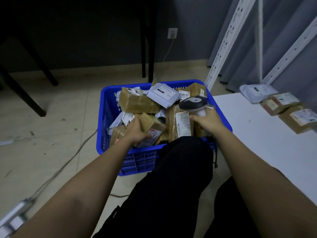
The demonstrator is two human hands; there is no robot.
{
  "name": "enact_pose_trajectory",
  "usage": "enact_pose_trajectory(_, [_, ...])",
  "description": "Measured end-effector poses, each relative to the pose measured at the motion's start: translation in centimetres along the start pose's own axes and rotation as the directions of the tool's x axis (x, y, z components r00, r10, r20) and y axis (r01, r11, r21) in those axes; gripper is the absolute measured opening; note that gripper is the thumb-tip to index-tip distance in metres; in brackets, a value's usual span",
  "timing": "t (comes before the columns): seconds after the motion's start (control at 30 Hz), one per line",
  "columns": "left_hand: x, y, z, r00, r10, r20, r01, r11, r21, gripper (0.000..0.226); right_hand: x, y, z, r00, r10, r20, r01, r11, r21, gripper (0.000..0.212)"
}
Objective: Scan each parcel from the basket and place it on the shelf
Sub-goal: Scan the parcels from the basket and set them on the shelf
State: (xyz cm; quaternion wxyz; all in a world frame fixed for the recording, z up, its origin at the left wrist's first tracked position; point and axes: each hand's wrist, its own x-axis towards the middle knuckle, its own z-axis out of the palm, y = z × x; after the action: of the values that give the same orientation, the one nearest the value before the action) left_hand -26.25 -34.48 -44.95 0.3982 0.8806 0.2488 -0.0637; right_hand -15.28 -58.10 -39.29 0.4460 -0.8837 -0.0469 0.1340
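Down on the pale tiled floor (pixel 51 103) sits a blue plastic basket (pixel 221 115), full of brown cardboard parcels and grey plastic mail bags. Each parcel has a white paper label with black bars, but the writing is too small and blurry to read. The left hand (pixel 137 131) reaches into the basket, and its fingers curl around a small brown cardboard parcel (pixel 152 127) with a red and white label. The right hand (pixel 207 122) grips the white handle of a grey and white hand scanner (pixel 193 103) over the basket's right side. A black-trousered knee (pixel 185 155) hides the basket's near edge. To the right, a white flat shelf board (pixel 257 143) holds three parcels (pixel 281 103) at its far end, partly cut off. Most of the board is bare. A white metal shelf post (pixel 224 40) stands behind.
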Motion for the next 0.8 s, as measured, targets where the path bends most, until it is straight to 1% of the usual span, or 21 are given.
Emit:
enact_pose_trajectory(0.07, [1.0, -0.2, 0.5, 1.000, -0.026, 0.001, 0.026, 0.999, 0.033, 0.095, 0.4, 0.3, 0.0, 1.000, -0.003, 0.014, 0.003, 1.000, 0.026, 0.047])
enact_pose_trajectory(0.13, [1.2, -0.1, 0.6, 0.999, -0.046, -0.025, 0.048, 0.996, 0.080, 0.091, 0.6, 0.6, -0.1, 1.000, -0.005, 0.022, 0.004, 0.999, 0.038, 0.042])
enact_pose_trajectory(0.2, [0.4, 0.2, 0.4, 0.998, -0.024, -0.052, 0.030, 0.990, 0.135, 0.086, 0.6, 1.0, -0.4, 1.000, 0.000, 0.017, 0.000, 0.999, 0.041, 0.033])
enact_pose_trajectory(0.23, [0.0, 0.3, 0.1, 0.998, 0.001, -0.068, 0.008, 0.991, 0.135, 0.083, 0.5, 1.1, -0.7, 1.000, 0.007, 0.008, -0.007, 0.999, 0.043, 0.029])
enact_pose_trajectory(0.27, [-0.5, 0.4, -0.1, 0.996, 0.025, -0.091, -0.015, 0.994, 0.111, 0.082, 0.5, 1.3, -0.9, 1.000, 0.016, -0.006, -0.016, 0.999, 0.046, 0.027])
enact_pose_trajectory(0.33, [-1.8, 1.3, -0.9, 0.980, 0.093, -0.178, -0.088, 0.995, 0.037, 0.081, 0.2, 1.6, -1.5, 0.998, 0.039, -0.048, -0.035, 0.996, 0.080, 0.026])
enact_pose_trajectory(0.4, [-3.0, 2.7, -1.8, 0.958, 0.146, -0.248, -0.169, 0.983, -0.074, 0.084, -0.4, 1.8, -2.1, 0.995, 0.057, -0.085, -0.044, 0.988, 0.147, 0.033])
enact_pose_trajectory(0.43, [-3.2, 3.5, -2.1, 0.955, 0.156, -0.253, -0.196, 0.970, -0.141, 0.087, -0.7, 1.9, -2.6, 0.992, 0.073, -0.105, -0.051, 0.979, 0.197, 0.038])
enact_pose_trajectory(0.47, [-3.3, 4.6, -2.4, 0.957, 0.168, -0.236, -0.218, 0.954, -0.206, 0.092, -1.2, 1.9, -3.1, 0.988, 0.082, -0.127, -0.050, 0.969, 0.243, 0.041])
enact_pose_trajectory(0.53, [-3.4, 7.4, -2.4, 0.967, 0.180, -0.180, -0.233, 0.910, -0.342, 0.097, -2.3, 1.8, -4.5, 0.978, 0.109, -0.179, -0.039, 0.935, 0.351, 0.039])
enact_pose_trajectory(0.57, [-3.3, 9.0, -2.0, 0.970, 0.193, -0.149, -0.240, 0.871, -0.429, 0.093, -2.7, 1.8, -5.3, 0.971, 0.130, -0.203, -0.034, 0.907, 0.419, 0.036])
enact_pose_trajectory(0.63, [-3.6, 12.8, -0.7, 0.971, 0.229, -0.074, -0.227, 0.771, -0.595, 0.072, -3.7, 2.0, -7.2, 0.954, 0.172, -0.245, -0.011, 0.838, 0.546, 0.031])
enact_pose_trajectory(0.67, [-3.7, 14.7, 0.3, 0.967, 0.253, -0.039, -0.219, 0.739, -0.637, 0.061, -4.1, 2.1, -8.3, 0.944, 0.193, -0.266, 0.003, 0.805, 0.593, 0.029])
enact_pose_trajectory(0.7, [-3.7, 16.4, 1.5, 0.962, 0.272, -0.007, -0.211, 0.731, -0.649, 0.054, -4.6, 2.3, -9.4, 0.931, 0.216, -0.293, 0.022, 0.771, 0.636, 0.028])
enact_pose_trajectory(0.73, [-3.8, 18.2, 2.8, 0.955, 0.294, 0.032, -0.200, 0.721, -0.663, 0.050, -5.0, 2.7, -10.5, 0.917, 0.236, -0.321, 0.043, 0.742, 0.670, 0.028])
enact_pose_trajectory(0.8, [-3.5, 21.3, 5.6, 0.940, 0.319, 0.124, -0.146, 0.702, -0.697, 0.057, -6.1, 3.6, -12.7, 0.888, 0.264, -0.377, 0.092, 0.700, 0.708, 0.030])
